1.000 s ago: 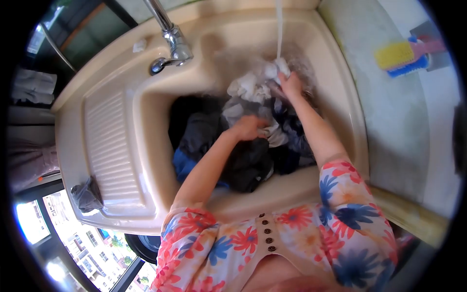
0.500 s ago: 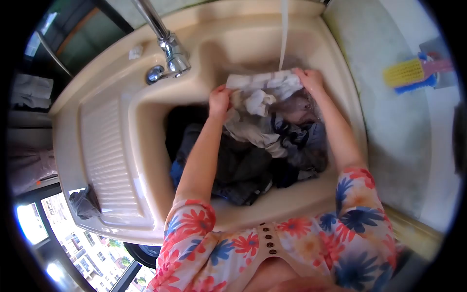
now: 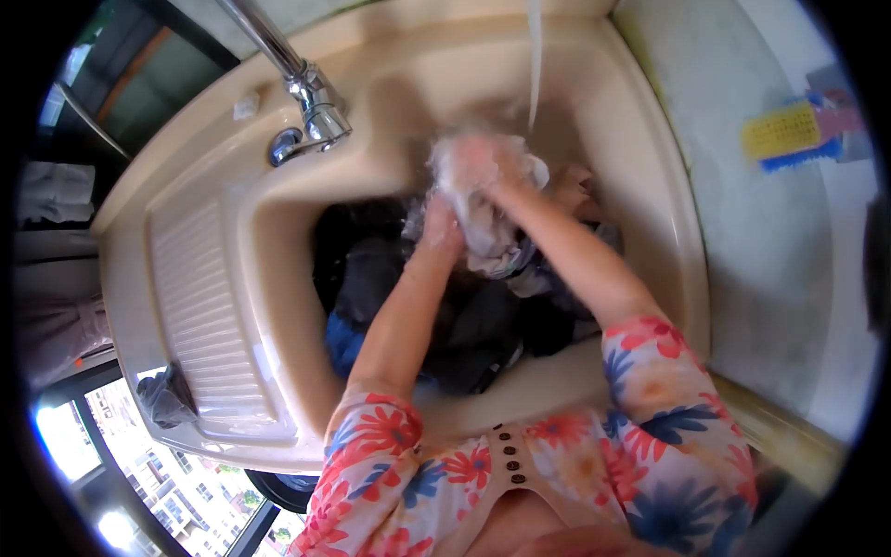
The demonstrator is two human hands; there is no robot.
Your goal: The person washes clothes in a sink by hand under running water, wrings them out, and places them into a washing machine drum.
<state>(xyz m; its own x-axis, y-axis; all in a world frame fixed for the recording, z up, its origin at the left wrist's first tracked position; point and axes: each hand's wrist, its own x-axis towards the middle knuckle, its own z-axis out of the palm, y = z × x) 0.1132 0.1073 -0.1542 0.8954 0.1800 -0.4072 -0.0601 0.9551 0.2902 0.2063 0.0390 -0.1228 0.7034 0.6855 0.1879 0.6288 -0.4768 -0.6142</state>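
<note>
A wet white garment [image 3: 492,227] is bunched up between my two hands over the sink basin. My left hand [image 3: 443,226] is closed on its left side, with the fingertips hidden by cloth. Pressed onto the upper part of the same garment is my right hand [image 3: 480,165], its knuckles bent and blurred by motion. Water splashes around both hands. Beneath them, dark wet clothes [image 3: 464,320] fill the lower basin, and a brownish piece of cloth [image 3: 575,188] shows to the right.
A thin water stream [image 3: 535,65] falls just behind my hands. The beige sink [image 3: 682,213] has a chrome faucet [image 3: 320,107] and a ribbed drainboard [image 3: 204,306] on the left. A grey rag [image 3: 167,397] lies on its corner. A yellow-and-blue brush [image 3: 789,135] is at the right wall.
The garment was stretched between my hands and is now bunched. My right hand has moved left, close to my left hand, which has shifted right and nearer to me. Splashing has increased.
</note>
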